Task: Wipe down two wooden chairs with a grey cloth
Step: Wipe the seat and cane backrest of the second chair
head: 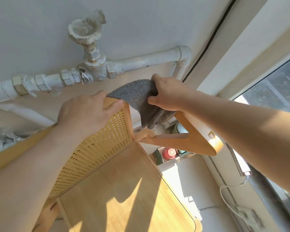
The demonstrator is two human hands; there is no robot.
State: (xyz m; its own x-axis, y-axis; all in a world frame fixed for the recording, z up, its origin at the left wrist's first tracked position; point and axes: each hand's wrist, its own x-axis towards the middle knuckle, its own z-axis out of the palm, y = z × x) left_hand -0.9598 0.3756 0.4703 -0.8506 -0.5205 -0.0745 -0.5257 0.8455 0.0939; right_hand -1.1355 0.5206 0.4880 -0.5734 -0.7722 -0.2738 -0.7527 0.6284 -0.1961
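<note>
The left hand (85, 113) grips the chair (117, 186) back's top edge; the right hand (167, 94) clutches the grey cloth (137, 97) on it.

Bright, warm sunlight enters from the window (274, 91) on the right and strikes the chair seat (124, 190), where hard-edged shadows fall. The wall (40, 30) sits in softer shade. Wide-angle distortion bends the edges; the lower right blurs.

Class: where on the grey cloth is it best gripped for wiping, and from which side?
Put the grip on the bunched middle of the grey cloth, coming from above as the right hand does: it drapes over the top corner of the chair, and its loose end hangs below.
</note>
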